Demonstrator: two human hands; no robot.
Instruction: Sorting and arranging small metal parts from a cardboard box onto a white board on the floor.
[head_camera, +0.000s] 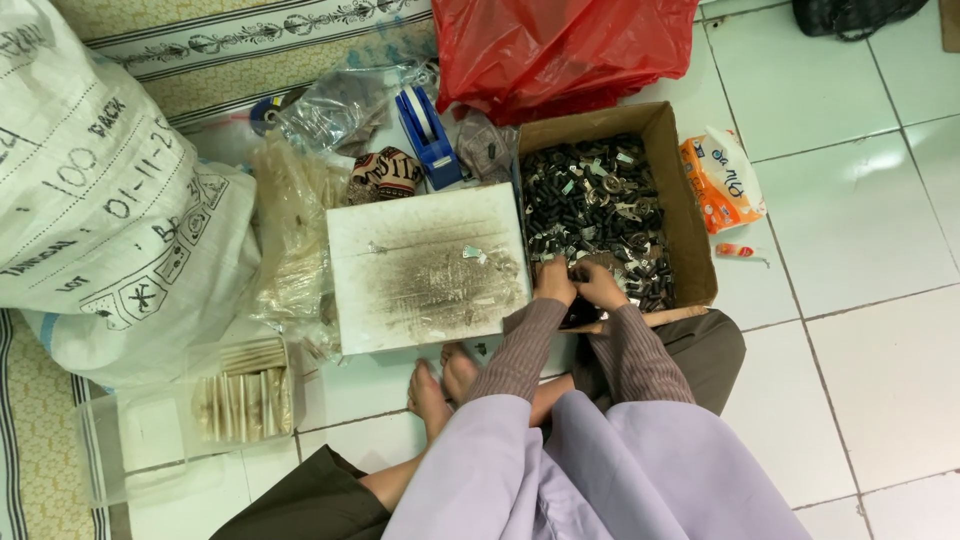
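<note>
Lilac cloth nearest; both hands, grip unclear, in cardboard box beside white board.

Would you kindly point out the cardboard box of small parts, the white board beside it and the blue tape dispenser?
cardboard box (690, 215), head view, on its bare right wall.
white board (400, 240), head view, on a cleaner upper part of its face.
blue tape dispenser (432, 140), head view, on its blue body.

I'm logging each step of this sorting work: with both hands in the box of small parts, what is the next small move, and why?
Probably lift a few parts out onto the white board. Both the left hand and right hand are already down among the dark parts at the near end of the box, and the board beside it holds only a couple of pieces.
</note>
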